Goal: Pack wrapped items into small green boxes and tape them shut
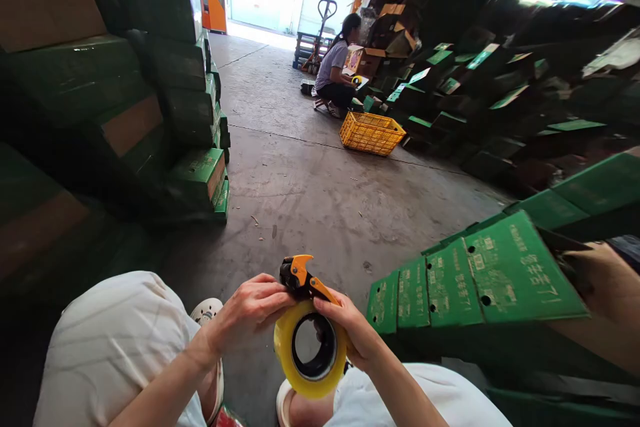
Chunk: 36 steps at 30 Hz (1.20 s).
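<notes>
Between my knees I hold a tape dispenser [301, 273] with an orange and black head, loaded with a wide roll of yellowish clear tape [286, 357]. My right hand [353, 327] is closed round the dispenser's orange handle, its thumb lying along the top. My left hand [250, 310] touches the roll's upper left side and the black part of the head with its fingertips. Its fingers are bent and close together; whether they pinch the tape's loose end cannot be made out.
Green cartons [500, 273] stand in a row at my right. Stacked boxes [160, 0] rise on the left. Ahead are a yellow crate [373, 133], a crouching person [333, 67] holding something yellow, and a pallet jack [325, 13]. More cartons pile up behind them at the right.
</notes>
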{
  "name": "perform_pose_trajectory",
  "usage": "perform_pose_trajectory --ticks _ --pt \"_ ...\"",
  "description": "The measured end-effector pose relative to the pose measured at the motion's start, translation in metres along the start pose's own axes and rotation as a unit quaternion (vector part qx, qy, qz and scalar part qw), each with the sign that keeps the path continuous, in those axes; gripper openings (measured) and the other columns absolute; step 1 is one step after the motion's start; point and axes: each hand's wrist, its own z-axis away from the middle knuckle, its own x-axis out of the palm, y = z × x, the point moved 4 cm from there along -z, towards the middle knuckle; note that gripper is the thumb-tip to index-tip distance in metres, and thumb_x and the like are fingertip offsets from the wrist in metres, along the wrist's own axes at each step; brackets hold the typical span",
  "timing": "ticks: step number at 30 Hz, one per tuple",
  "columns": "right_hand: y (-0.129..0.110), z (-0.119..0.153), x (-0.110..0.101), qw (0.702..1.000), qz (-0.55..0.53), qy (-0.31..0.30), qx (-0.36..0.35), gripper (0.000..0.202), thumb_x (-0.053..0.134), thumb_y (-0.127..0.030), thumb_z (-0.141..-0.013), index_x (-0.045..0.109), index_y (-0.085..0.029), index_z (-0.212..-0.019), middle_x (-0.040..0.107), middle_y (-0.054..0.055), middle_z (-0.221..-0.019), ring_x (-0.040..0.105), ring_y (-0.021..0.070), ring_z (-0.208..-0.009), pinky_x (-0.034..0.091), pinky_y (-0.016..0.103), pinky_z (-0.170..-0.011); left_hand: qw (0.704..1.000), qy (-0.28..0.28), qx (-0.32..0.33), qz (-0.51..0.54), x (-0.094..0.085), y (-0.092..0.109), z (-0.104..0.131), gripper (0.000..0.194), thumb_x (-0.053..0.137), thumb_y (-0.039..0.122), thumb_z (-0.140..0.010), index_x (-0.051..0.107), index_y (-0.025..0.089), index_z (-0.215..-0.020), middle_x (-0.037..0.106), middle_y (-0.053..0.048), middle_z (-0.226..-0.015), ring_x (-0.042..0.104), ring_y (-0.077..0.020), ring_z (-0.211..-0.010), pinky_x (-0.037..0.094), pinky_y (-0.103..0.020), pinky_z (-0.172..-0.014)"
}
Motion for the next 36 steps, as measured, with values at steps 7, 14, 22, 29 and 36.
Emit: perform_pose_trajectory --ticks 7,14,22,29,36 --pt "0.002 0.002 0.001 1.0 -0.003 0.002 0.021 0.048 0.089 -0.05 -0.075 0.07 -0.017 -0.104 0.062 -0.003 -0.072 0.047 0.0085 -0.057 0.035 0.021 -0.054 0.995 0.075 -0.061 -0.007 0.006 0.01 -0.002 0.014 0.057 0.018 -0.102 0.07 0.02 -0.107 0.076 -0.006 -0.097 0.069 -0.0163 -0.085 0.057 -0.028 -0.081" --pt "0.003 0.004 -0.002 1.0 0.017 -0.004 0.026 0.048 0.087 -0.052 -0.077 0.069 -0.019 -0.106 0.059 -0.004 -0.068 0.045 0.0086 -0.054 0.036 0.02 -0.051 0.993 0.053 -0.101 0.033 0.01 0.007 -0.002 0.019 0.053 0.022 -0.104 0.072 0.02 -0.106 0.076 -0.006 -0.099 0.07 -0.0166 -0.089 0.057 -0.028 -0.084" --pt "-0.001 0.004 -0.001 1.0 0.017 -0.001 0.023 0.052 0.088 -0.053 -0.075 0.07 -0.018 -0.11 0.058 -0.004 -0.071 0.045 0.0078 -0.055 0.038 0.019 -0.05 0.993 -0.036 -0.076 0.087 0.001 0.003 -0.003 0.026 0.05 0.023 -0.107 0.068 0.021 -0.126 0.078 -0.007 -0.114 0.072 -0.0178 -0.101 0.048 -0.031 -0.093" --pt "0.002 0.006 0.002 0.999 -0.009 -0.016 0.031 0.053 0.089 -0.053 -0.074 0.069 -0.018 -0.109 0.06 -0.001 -0.077 0.048 0.009 -0.059 0.041 0.02 -0.053 0.997 0.023 -0.053 0.047 0.003 0.008 -0.003 0.018 0.053 0.026 -0.107 0.07 0.022 -0.112 0.078 -0.004 -0.106 0.071 -0.0157 -0.093 0.042 -0.033 -0.091" --pt "0.0 0.014 0.011 0.999 -0.014 -0.033 0.023 0.05 0.087 -0.054 -0.076 0.07 -0.02 -0.109 0.059 -0.003 -0.072 0.048 0.0105 -0.058 0.04 0.022 -0.055 0.996 0.079 -0.036 -0.035 0.006 0.019 0.0 0.013 0.051 0.017 -0.104 0.063 0.02 -0.104 0.073 -0.004 -0.091 0.065 -0.0149 -0.08 0.043 -0.031 -0.081"
